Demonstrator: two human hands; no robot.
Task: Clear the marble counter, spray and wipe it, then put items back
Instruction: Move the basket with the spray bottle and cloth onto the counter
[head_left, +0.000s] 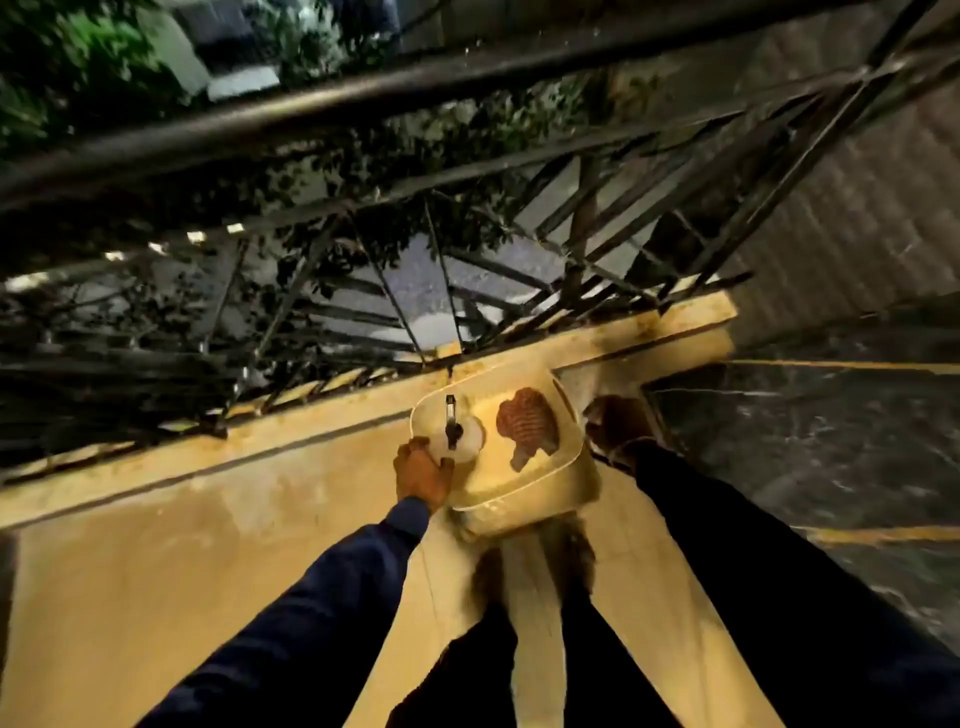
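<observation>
— Head view: the left hand (422, 470) is clamped on the near-left rim of the tub (519, 483); the right hand (613, 423) sits at its far-right side, grip blurred, so whether it is closed cannot be told.

— And inside?

— A white bottle (460, 439) with a dark nozzle, just beyond the left fingers, and a reddish cloth (527, 428) toward the right. The tub sits by the ledge (322, 410), under the railing (467, 291).

— Risk?

— Probably tipping: an uneven lift could topple the bottle or swing the tub against the railing.

left hand (422, 472) gripping tub (524, 493), railing (311, 119)
</observation>
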